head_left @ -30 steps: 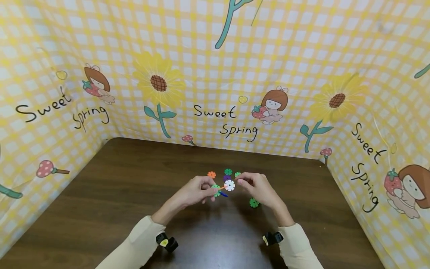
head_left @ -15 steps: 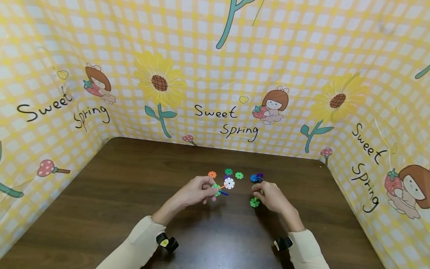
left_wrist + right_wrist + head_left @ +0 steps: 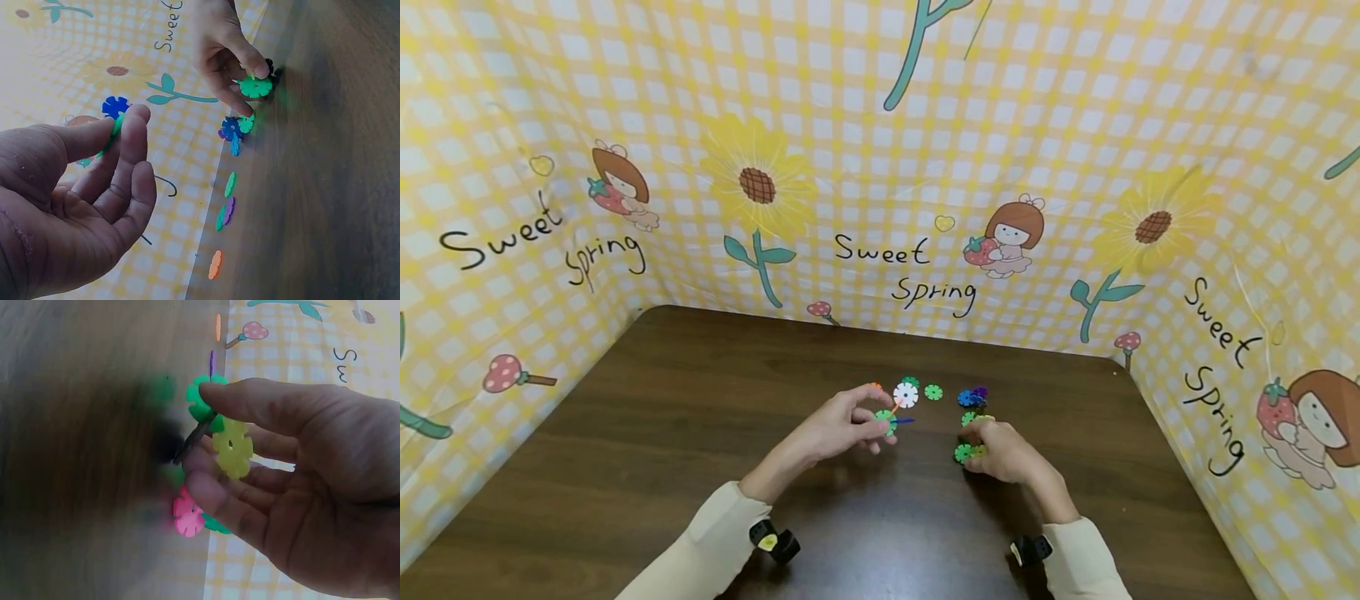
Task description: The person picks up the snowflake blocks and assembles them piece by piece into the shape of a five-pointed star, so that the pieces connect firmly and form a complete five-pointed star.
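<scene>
In the head view, my left hand pinches a green notched building disc above the table. An orange disc, seen edge-on, joins it to a white disc; a blue disc also sticks out from it. My right hand is low over the table at the right. In the right wrist view, its thumb presses a green disc, fingers curled behind, with a yellow disc and a dark piece beside it. Whether these are joined is hidden. A pink disc shows beyond the fingers.
On the brown table, loose discs lie behind the hands: an orange disc, a purple disc and a light green disc. A blue and purple cluster sits behind my right hand. Printed cloth walls the table.
My right hand has gone right, away from the left-hand discs, and down to the green disc, which has shifted slightly left. My left hand has tilted its discs, raising the white one.
</scene>
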{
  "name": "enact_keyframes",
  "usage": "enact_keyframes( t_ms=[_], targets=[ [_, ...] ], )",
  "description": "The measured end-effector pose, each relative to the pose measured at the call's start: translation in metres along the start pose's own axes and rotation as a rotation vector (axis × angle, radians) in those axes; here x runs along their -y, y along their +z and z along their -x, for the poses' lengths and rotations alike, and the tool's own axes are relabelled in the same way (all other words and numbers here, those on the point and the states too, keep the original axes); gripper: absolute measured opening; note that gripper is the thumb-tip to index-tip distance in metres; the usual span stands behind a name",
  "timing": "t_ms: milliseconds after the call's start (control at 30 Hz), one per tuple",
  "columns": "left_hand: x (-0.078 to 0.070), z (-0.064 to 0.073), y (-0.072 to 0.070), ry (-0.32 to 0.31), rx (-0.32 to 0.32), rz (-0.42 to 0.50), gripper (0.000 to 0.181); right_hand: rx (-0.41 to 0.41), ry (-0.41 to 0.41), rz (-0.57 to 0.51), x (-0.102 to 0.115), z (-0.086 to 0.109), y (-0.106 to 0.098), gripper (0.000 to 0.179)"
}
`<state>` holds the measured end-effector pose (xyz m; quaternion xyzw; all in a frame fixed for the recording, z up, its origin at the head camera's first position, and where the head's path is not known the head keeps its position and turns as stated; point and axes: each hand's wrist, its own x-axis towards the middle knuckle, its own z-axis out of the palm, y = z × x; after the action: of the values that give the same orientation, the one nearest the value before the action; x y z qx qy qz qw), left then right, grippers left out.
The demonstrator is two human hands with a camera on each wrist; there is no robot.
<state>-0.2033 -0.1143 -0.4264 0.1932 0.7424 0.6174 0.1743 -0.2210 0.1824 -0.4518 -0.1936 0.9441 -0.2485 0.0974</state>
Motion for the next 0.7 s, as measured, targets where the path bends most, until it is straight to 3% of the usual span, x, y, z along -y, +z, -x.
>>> enact_keyframes(
  t_ms=[133, 300, 467, 700],
  targets=[
    [0.001, 0.0, 0.0, 0.045, 0.015, -0.015, 0.05, -0.012, -0.064, 0.021, 0.001, -0.002, 0.001, 0.024],
    [0.001, 0.0, 0.001, 0.05, 0.014, -0.001, 0.044, -0.056, -0.138, -0.021, 0.002, -0.006, 0.002, 0.005],
    [0.001, 0.001, 0.001, 0.03, 0.013, 0.025, 0.04, -0.116, -0.209, -0.093, 0.007, -0.009, 0.002, 0.007],
    [0.001, 0.003, 0.0, 0.024, 0.027, 0.055, 0.042, -0.145, -0.238, -0.252, 0.024, -0.012, -0.006, 0.007]
  ],
)
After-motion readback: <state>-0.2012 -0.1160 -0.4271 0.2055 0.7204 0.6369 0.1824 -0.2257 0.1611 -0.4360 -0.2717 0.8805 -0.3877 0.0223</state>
